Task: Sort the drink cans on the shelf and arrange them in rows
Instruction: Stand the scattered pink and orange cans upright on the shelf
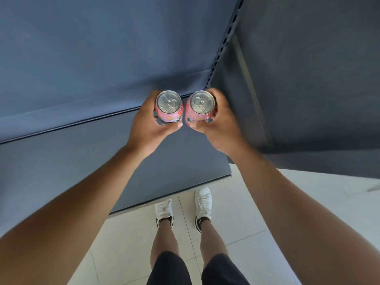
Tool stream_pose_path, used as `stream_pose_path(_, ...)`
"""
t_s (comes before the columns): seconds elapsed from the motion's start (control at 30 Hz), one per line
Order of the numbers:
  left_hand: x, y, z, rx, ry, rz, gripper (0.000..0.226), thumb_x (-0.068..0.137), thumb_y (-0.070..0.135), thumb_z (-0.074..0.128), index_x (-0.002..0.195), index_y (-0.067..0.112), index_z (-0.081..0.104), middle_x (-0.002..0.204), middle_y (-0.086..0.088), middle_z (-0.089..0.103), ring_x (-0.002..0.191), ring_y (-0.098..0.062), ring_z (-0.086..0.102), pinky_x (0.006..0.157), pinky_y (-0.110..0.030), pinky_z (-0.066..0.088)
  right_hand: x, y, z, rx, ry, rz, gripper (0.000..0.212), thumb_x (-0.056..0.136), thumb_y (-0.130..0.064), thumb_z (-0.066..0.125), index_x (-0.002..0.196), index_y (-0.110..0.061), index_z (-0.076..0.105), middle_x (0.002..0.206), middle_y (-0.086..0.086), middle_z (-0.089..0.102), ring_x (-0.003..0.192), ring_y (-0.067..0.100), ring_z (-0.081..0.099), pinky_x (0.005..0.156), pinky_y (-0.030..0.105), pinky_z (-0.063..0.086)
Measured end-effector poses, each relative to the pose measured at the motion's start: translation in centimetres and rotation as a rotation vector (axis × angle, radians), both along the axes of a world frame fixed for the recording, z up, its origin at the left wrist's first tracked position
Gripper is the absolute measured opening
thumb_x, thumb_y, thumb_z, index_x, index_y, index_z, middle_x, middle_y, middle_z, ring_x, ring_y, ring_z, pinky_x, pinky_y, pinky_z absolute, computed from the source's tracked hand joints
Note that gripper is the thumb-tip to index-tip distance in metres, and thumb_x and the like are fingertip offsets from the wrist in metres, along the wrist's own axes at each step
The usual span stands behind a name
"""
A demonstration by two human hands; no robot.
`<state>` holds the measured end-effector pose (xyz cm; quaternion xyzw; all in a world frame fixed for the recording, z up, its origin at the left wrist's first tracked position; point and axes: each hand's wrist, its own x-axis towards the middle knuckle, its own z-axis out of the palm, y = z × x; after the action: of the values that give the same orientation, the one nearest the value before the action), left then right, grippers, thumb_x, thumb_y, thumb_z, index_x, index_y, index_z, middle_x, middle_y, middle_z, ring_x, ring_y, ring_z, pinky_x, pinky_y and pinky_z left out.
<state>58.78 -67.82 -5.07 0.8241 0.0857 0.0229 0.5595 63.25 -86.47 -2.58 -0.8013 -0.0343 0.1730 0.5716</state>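
Two pink cans sit side by side, nearly touching. Your left hand (148,126) wraps the left can (169,103) and your right hand (219,124) wraps the right can (202,102). Both are upright over the shelf (61,165), near its right end. They match, so set them down together as neighbours in one row. Hold them vertical, lower until the bases sit flat, then loosen your fingers outward. Which shelf level they hang over is hard to tell from above.
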Motion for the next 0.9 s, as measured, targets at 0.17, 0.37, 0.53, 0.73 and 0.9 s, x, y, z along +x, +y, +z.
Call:
stream_pose_path(0.17,1.1,-0.2,-2.3,-0.023,-0.007,0.095,0.059,0.071,0.018,0.088,0.119,0.021,0.054,0.11,0.017,0.066,0.1,-0.007,0.066,0.088,-0.041,0.056,1.9,0.7,-2.7,0.053,-0.018,0.015,0.049,0.072,0.002,0.08,0.111,-0.017,0.055,0.103,0.001,0.067,0.097,0.017,0.066,0.083,0.033,0.056)
stream_pose_path(0.37,2.2,-0.2,-4.5,-0.012,-0.072,0.161,0.056,0.07,0.02,0.088,0.115,0.018,0.056,0.112,0.007,0.065,0.106,-0.023,0.063,0.088,-0.05,0.054,3.4,1.7,-4.2,0.062,-0.037,0.077,0.047,0.072,0.01,0.077,0.11,0.0,0.053,0.104,0.018,0.065,0.093,0.014,0.061,0.083,0.037,0.054)
stream_pose_path(0.53,2.5,-1.6,-5.0,-0.003,-0.103,0.222,0.057,0.067,0.023,0.086,0.117,0.021,0.058,0.112,0.015,0.061,0.11,-0.028,0.059,0.089,-0.051,0.053,4.3,1.3,-4.3,0.08,-0.045,0.065,0.052,0.071,0.017,0.07,0.115,-0.005,0.054,0.105,0.001,0.063,0.099,0.008,0.061,0.086,0.028,0.053)
stream_pose_path(0.73,2.4,-1.6,-4.4,0.027,-0.058,0.19,0.061,0.07,0.024,0.085,0.122,0.02,0.053,0.117,0.008,0.065,0.11,-0.02,0.062,0.091,-0.043,0.053,3.7,1.5,-4.2,0.009,-0.061,0.025,0.069,0.073,0.012,0.065,0.133,-0.013,0.042,0.119,0.004,0.061,0.108,0.013,0.06,0.092,0.032,0.054)
stream_pose_path(0.9,0.7,-0.8,-1.7,0.213,0.037,0.181,0.077,0.078,0.04,0.082,0.141,0.02,0.042,0.135,0.008,0.057,0.121,-0.007,0.053,0.093,-0.019,0.043,1.5,-0.1,-0.6,-0.295,-0.238,0.083,0.081,0.085,-0.009,0.068,0.154,-0.017,0.026,0.15,-0.002,0.044,0.132,-0.003,0.039,0.101,0.001,0.027)
